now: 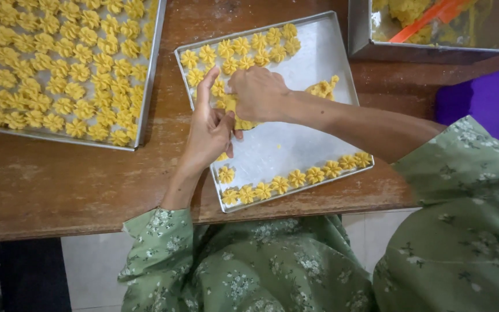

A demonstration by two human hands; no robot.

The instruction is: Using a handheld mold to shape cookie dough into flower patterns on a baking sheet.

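Observation:
A silver baking tray lies tilted on the brown wooden table, with yellow flower-shaped dough cookies in rows along its far, left and near edges. My right hand is curled over the tray's left part, fingers closed down on yellow dough underneath it. Beside it on the left is my left hand, index finger pointing up, the other fingers bent and touching the tray and the dough. A small lump of loose dough sits in the middle of the tray.
A larger tray packed with several rows of the same cookies lies at the left. A metal box with yellow dough and an orange scraper stands at the top right. Purple cloth is at the right.

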